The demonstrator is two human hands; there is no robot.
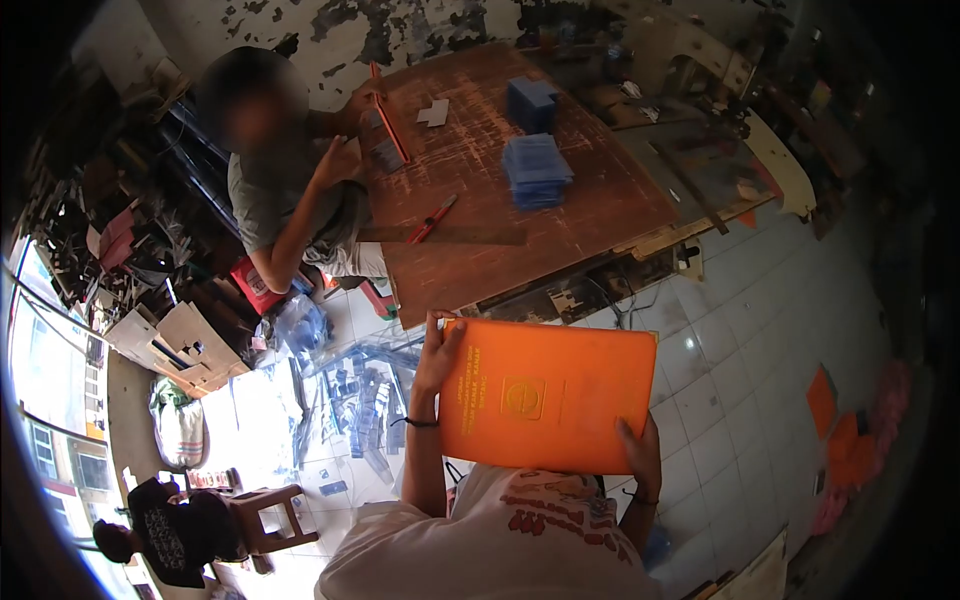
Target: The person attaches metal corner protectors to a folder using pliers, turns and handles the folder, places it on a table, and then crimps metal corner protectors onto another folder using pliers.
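Note:
An orange folder (550,395) with gold printing and a gold emblem is held up in front of my chest. My left hand (436,352) grips its left edge near the top corner, the thumb on the front. At the lower right corner, my right hand (640,446) has its thumb on the cover, and its other fingers are hidden behind. The folder looks closed, and I cannot see what is inside it.
A worn brown table (480,200) bears blue plastic stacks (537,172), a red cutter (434,218) and a wooden strip (440,236). A co-worker (290,190) sits at its far left. Plastic scraps (365,400) litter the floor; another person (165,530) is near a stool (265,518).

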